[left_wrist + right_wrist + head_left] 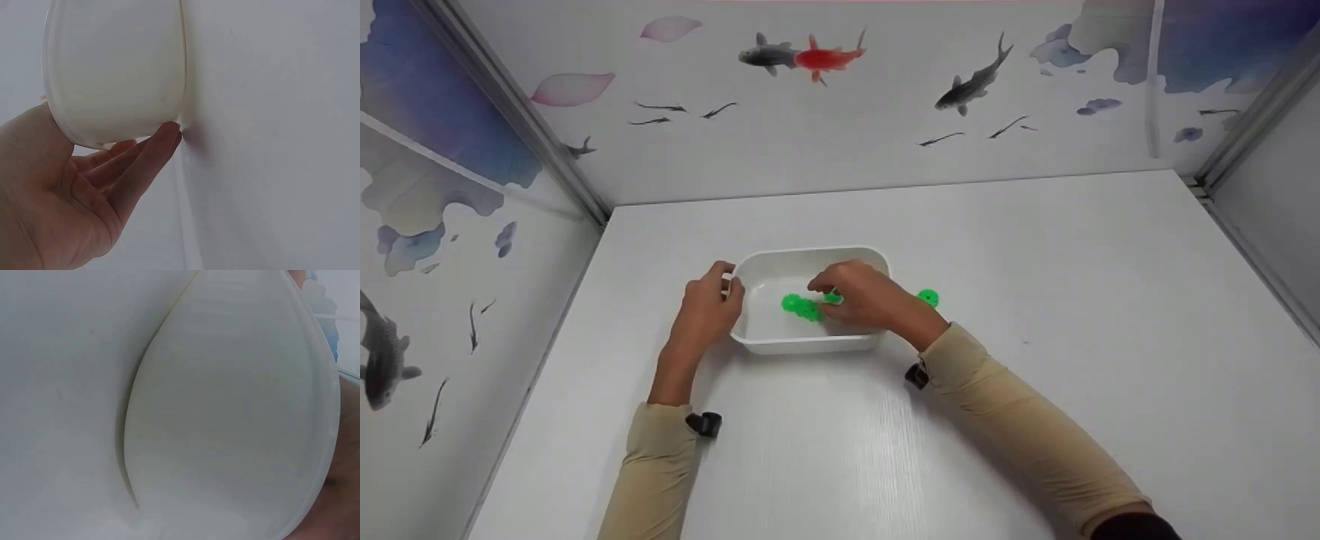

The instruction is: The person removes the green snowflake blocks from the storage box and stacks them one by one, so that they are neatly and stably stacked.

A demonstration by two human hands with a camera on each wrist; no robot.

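Observation:
A white plastic basin [780,345] stands on the table with small green notched discs [808,310] clustered in it. My left hand [709,304] grips the basin's left end. In the left wrist view, the thumb side of the left hand [73,197] lies at the rim and the fingers reach under the outer wall. My right hand [862,296] reaches over the basin's right side, its thumb and fingers curled round another green disc [832,297]. The basin wall [225,399] hides those fingertips in the right wrist view. One more green disc [928,298] lies outside, right of the basin.
The white table [1072,300] extends around the basin on all sides. A back wall [825,142] with painted fish rises behind it, and a side panel [540,247] stands at the left. Each sleeve has a black device [705,425] at its cuff.

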